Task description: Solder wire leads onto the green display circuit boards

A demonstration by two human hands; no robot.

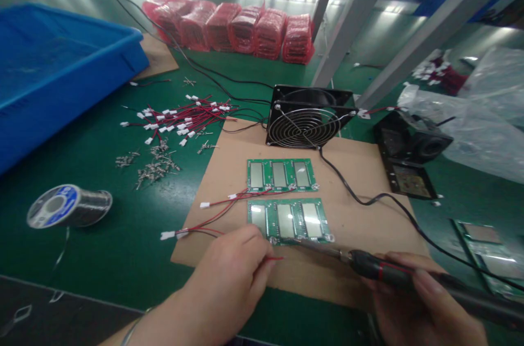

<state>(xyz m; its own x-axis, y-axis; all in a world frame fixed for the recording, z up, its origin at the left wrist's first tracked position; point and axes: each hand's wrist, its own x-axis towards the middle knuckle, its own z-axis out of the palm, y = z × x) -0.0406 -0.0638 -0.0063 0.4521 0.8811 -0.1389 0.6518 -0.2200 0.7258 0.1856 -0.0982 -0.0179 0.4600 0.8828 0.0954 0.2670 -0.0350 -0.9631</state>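
Observation:
My right hand (426, 297) grips the black handle of a soldering iron (380, 269). The iron's metal tip reaches left to the lower edge of the nearer green circuit board (286, 220), which carries three small display screens. My left hand (235, 269) is closed in a pinch at that board's lower left, with a red wire (275, 258) sticking out from between its fingers. A second circuit board (282, 175) lies just behind, with red and black wires leading left to white connectors (204, 205). Both boards rest on a brown cardboard sheet (347, 220).
A black fan (309, 117) with a wire grille stands behind the boards. To the left are a solder spool (69, 207), connector wires (184, 117), small metal parts (158, 166) and a blue bin (69, 73). A soldering-iron stand (409, 155) and more boards (487, 253) are at right.

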